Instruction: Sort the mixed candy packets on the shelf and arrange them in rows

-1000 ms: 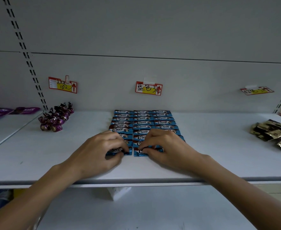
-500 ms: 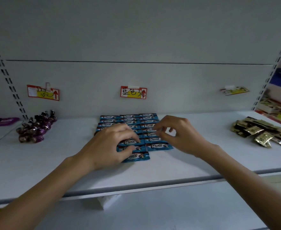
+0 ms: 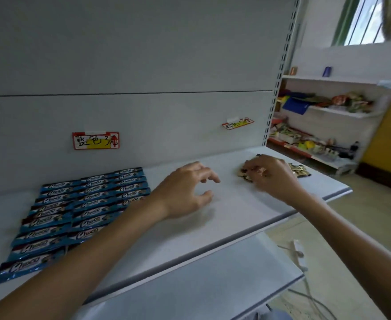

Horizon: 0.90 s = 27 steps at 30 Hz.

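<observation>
One white shelf [image 3: 247,215] carries everything the task concerns; no box or tray stands on it, so the packets lie straight on the board. A lower shelf [image 3: 201,285] shows beneath it. Off to the right, a separate rack [image 3: 328,112] holds mixed goods too blurred to name.

On the left part of the shelf the blue Choco packets [image 3: 86,204] lie flat in three columns, edge to edge, running from the back panel to the front lip; the left forearm hides part of the right column. That sort looks finished.

The left hand [image 3: 185,192] hovers over the bare middle of the shelf, fingers spread and loosely bent, holding nothing. The right hand [image 3: 273,179] is down on the gold packets [image 3: 299,170], a loose heap near the shelf's right end, fingers curled onto it; blur hides whether a packet is actually pinched.

The step in hand appears to be starting the gold sort. The next move probably calls for drawing packets out of the heap and laying them flat in rows under the small price label [image 3: 237,123], well apart from the blue block and its own label [image 3: 95,140].
</observation>
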Motion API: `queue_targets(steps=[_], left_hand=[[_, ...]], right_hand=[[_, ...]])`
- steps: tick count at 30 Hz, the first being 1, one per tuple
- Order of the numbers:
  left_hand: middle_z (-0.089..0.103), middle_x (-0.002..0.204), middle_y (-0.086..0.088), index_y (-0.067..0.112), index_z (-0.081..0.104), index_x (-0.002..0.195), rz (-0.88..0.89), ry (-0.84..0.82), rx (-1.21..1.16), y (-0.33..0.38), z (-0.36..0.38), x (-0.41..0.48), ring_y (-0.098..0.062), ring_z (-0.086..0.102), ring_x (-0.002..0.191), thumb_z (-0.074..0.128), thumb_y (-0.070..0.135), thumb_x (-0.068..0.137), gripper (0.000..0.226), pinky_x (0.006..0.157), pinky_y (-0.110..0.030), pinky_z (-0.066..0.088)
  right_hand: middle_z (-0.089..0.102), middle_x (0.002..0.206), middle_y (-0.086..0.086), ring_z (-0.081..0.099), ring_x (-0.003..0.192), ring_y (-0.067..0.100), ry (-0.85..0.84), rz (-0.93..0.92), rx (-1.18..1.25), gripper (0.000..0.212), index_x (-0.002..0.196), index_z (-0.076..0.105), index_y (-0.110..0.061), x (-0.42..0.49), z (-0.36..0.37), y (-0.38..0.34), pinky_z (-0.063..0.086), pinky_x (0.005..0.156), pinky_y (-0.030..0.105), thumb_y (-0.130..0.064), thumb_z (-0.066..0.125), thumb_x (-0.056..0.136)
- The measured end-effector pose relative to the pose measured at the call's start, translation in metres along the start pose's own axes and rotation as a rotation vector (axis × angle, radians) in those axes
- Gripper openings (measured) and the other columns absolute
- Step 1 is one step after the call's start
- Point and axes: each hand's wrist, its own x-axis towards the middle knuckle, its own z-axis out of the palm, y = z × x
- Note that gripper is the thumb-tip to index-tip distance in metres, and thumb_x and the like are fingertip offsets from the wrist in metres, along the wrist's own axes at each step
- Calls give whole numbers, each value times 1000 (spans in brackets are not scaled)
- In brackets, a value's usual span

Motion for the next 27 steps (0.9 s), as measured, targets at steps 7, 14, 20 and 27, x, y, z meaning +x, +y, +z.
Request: queue_targets(steps=[7, 14, 20, 27], left_hand=[[53, 117, 5, 25, 56, 118, -13, -93, -24, 8, 39, 58, -9, 49, 107, 60, 26, 87, 32, 88, -22, 37], [49, 128, 2, 26, 49, 126, -93, -158, -49, 5, 75, 93, -13, 45, 118, 59, 34, 86, 41, 98, -29, 38], [52, 120, 0, 28, 51, 124, -117, -131, 0, 3, 86, 109, -16, 46, 113, 57, 40, 87, 39, 95, -32, 40], [58, 102, 1, 23, 64, 106, -168, 17, 76, 2, 99, 128, -16, 51, 100, 53, 49, 88, 33, 85, -30, 40]], right_hand=[[51, 135, 3, 39, 127, 22, -27, 95, -155, 40, 126, 57, -24, -10, -17, 62, 30, 102, 34, -31, 62, 87], [16, 156, -6, 8, 143, 18, -209, 209, -232, 62, 143, 22, -44, -2, -17, 93, 10, 115, 48, -64, 39, 86], [30, 151, -9, 22, 139, 16, -206, 87, -242, 53, 140, 33, -40, 9, -11, 104, 18, 112, 42, -58, 36, 91], [67, 114, -3, 55, 109, 20, -35, -145, -132, 26, 115, 66, -24, 27, -6, 113, 43, 95, 39, -30, 54, 93]])
